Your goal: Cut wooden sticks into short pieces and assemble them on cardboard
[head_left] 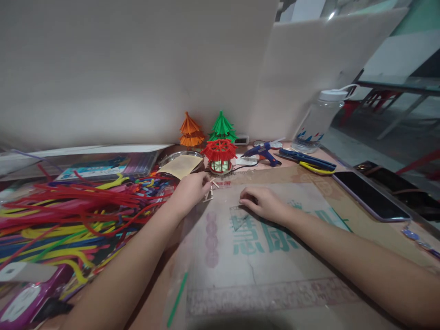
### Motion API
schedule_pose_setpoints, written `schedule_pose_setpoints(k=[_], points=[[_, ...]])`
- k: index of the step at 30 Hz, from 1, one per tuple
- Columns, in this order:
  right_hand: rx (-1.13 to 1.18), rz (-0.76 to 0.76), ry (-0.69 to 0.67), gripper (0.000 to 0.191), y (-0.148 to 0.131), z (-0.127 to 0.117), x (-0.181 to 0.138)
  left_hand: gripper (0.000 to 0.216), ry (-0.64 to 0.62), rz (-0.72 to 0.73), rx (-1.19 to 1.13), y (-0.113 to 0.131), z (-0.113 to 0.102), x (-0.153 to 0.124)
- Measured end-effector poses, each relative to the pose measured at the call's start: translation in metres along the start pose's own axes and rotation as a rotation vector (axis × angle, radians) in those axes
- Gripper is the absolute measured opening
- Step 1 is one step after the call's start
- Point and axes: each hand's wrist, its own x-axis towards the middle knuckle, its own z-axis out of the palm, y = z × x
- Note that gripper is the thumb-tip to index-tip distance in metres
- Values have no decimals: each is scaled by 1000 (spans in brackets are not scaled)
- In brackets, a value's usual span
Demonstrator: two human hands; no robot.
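My left hand (195, 189) reaches down at the far edge of a clear plastic sheet, its fingers bent together beside several short cream-coloured sticks (210, 193). Whether a stick is between its fingertips is hidden. Over the sheet (220, 256), which has green printed characters, my right hand (264, 202) is curled with thumb and fingertips close together; what it holds, if anything, cannot be made out. Just beyond my left hand stands a small round model with a red fringed roof (220, 150). Behind it are a green tiered tree (222, 126) and an orange tiered tree (191, 130).
Colourful pipe cleaners (79, 215) heap on the left, near a purple device (34, 293). A yellowish card (181, 166) lies on a round clear dish. Along the right are a blue glue gun (263, 152), yellow-handled pliers (316, 167), a water bottle (318, 121) and a phone (371, 195).
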Motion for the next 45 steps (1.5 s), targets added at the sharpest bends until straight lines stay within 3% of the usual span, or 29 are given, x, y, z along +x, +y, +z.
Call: schedule_pose_setpoints(k=[2, 5, 8, 11, 14, 16, 20, 21, 22, 24, 27, 29, 33, 38, 40, 43, 45], points=[[-19, -51, 93, 29, -3, -2, -2, 21, -61, 46, -113, 10, 1, -4], [-100, -319, 234, 39, -10, -4, -5, 22, -174, 111, -275, 27, 7, -11], [-174, -512, 260, 40, -17, -5, -9, 20, -263, 135, -369, 39, 14, -16], [-246, -556, 257, 33, -20, -6, -12, 20, -291, 133, -402, 44, 21, -18], [-330, -487, 199, 22, -19, -7, -11, 24, -255, 136, -374, 45, 18, -20], [-286, -346, 159, 20, -20, -9, -8, 25, -193, 141, -326, 42, 6, -21], [136, 11, 3, 22, -31, -19, -3, 27, 24, 89, -140, 17, -33, -19], [272, 53, -64, 24, -36, -22, -4, 28, 124, 78, 46, 7, -40, -18], [389, 66, -126, 27, -41, -24, -6, 32, 167, 74, 221, -3, -46, -16], [479, 34, -229, 31, -49, -25, -14, 50, 150, 50, 303, -22, -49, -13], [338, -13, -372, 38, -48, -21, -31, 61, 116, 31, 359, -42, -40, -9], [253, -44, -403, 43, -36, -19, -39, 57, 87, 21, 379, -48, -32, -5], [130, 22, -298, 44, 6, -22, -39, 38, 63, 6, 386, -52, -26, -1], [124, 257, 110, 33, 40, -33, -27, 39, 184, -60, 402, -39, -49, -9], [135, 295, 209, 30, 41, -36, -26, 40, 278, -80, 415, -23, -68, -20], [147, 308, 244, 29, 37, -38, -27, 41, 425, -26, 405, 14, -87, -46], [180, 317, 262, 30, 36, -38, -28, 38, 526, 192, 338, 42, -80, -64]])
